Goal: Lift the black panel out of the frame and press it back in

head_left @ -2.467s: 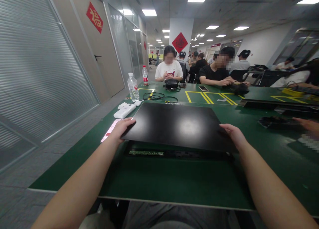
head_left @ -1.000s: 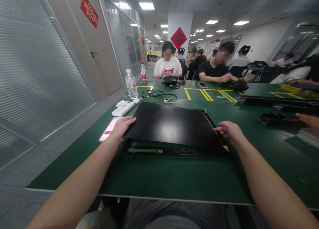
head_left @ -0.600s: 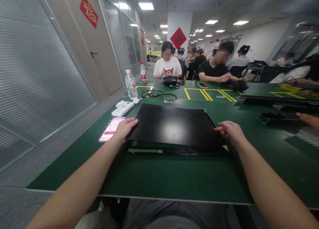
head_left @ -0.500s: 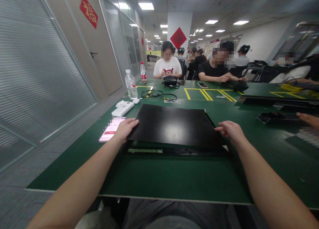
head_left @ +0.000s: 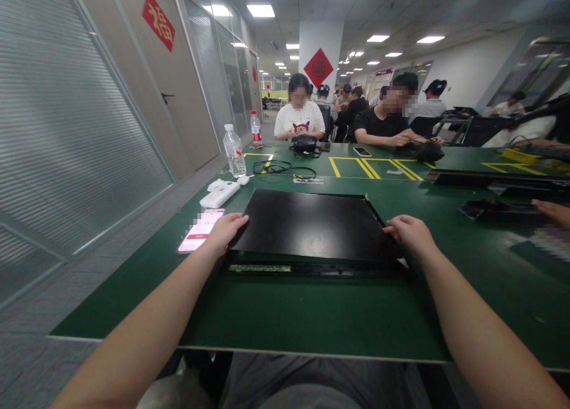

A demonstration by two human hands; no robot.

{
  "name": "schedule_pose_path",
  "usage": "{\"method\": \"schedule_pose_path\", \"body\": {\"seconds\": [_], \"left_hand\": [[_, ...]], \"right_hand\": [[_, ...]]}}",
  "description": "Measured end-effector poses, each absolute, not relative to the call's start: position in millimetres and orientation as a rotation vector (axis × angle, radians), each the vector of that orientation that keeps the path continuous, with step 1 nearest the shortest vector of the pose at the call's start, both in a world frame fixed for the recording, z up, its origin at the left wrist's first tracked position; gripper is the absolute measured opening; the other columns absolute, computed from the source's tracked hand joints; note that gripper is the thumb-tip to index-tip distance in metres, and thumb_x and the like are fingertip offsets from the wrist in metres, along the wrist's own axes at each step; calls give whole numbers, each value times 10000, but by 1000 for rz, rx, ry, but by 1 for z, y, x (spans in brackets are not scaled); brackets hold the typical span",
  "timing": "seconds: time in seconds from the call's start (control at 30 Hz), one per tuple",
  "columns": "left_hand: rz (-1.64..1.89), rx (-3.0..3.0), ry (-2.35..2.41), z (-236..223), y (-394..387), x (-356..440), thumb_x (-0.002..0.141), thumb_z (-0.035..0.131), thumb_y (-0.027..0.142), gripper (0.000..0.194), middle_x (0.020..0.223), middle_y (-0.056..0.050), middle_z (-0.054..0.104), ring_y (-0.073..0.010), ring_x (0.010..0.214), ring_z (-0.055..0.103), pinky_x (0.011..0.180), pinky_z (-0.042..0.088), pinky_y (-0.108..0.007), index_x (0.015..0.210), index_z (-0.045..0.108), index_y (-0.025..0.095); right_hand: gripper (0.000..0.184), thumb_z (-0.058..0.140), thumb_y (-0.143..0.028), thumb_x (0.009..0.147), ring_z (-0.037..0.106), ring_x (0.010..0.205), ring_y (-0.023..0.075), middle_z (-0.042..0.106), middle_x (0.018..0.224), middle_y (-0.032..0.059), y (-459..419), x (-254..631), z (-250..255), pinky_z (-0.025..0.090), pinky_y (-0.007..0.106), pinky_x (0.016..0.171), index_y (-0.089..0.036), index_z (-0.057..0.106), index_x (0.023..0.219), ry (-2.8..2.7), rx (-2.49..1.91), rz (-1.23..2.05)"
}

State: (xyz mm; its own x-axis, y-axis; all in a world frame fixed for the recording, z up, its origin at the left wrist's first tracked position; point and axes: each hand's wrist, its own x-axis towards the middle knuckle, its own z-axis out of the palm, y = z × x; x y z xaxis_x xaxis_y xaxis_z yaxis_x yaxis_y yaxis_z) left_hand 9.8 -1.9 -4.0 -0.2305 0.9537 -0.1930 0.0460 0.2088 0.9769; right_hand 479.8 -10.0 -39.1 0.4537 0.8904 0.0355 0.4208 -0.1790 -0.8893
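Observation:
A thin, glossy black display panel (head_left: 307,225) lies tilted over a shallow black frame (head_left: 347,270), its left side raised. My left hand (head_left: 228,230) pinches the panel's left edge, thumb on top. Along the frame's near side runs a green circuit board strip (head_left: 260,269), uncovered by the panel. At the right, my right hand (head_left: 410,234) has its fingers curled and closed on the frame's right rim, next to the panel's edge. The panel's right edge sits inside that rim. Most of the frame is hidden underneath.
Left of the panel are a lit phone (head_left: 200,231), a white device (head_left: 219,194) and a water bottle (head_left: 234,151). Black cables (head_left: 276,168) lie beyond. A co-worker's hand (head_left: 552,210) and dark parts (head_left: 494,210) are at right. Two people sit across the green table (head_left: 312,320).
The panel's right side has come down inside the frame's rim, and my right hand has shifted from the panel to that rim. My left hand has lowered its side slightly and moved right.

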Motion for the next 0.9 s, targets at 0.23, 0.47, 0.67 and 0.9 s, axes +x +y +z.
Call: {"method": "schedule_pose_path", "body": {"seconds": [0.23, 0.47, 0.67, 0.9], "left_hand": [[1226, 989, 1523, -1, -1, 8, 660, 829, 262, 136, 790, -50, 787, -259, 780, 744, 575, 540, -276, 766, 762, 211], [1223, 949, 1478, 6, -6, 14, 638, 806, 185, 124, 776, -65, 788, -272, 780, 751, 611, 582, -310, 751, 759, 203], [1181, 958, 1430, 0, -5, 12, 602, 825, 155, 243, 730, -61, 786, -227, 662, 735, 584, 564, -288, 834, 756, 179], [1180, 980, 1451, -5, -3, 10, 625, 810, 134, 267, 721, -51, 792, -235, 681, 756, 616, 579, -293, 881, 751, 179]], "right_hand": [[118, 665, -340, 754, 570, 553, 165, 781, 777, 66, -13, 474, -31, 443, 296, 550, -229, 691, 725, -1196, -1891, 555], [115, 664, -334, 746, 588, 576, 174, 776, 765, 60, -16, 471, -29, 454, 303, 570, -234, 720, 754, -1202, -1907, 535], [127, 654, -343, 750, 605, 611, 186, 779, 779, 54, -16, 471, -30, 468, 316, 604, -242, 727, 773, -1215, -1913, 512], [164, 658, -369, 756, 638, 653, 204, 779, 787, 56, -15, 470, -31, 478, 331, 636, -243, 753, 803, -1257, -1943, 485]]}}
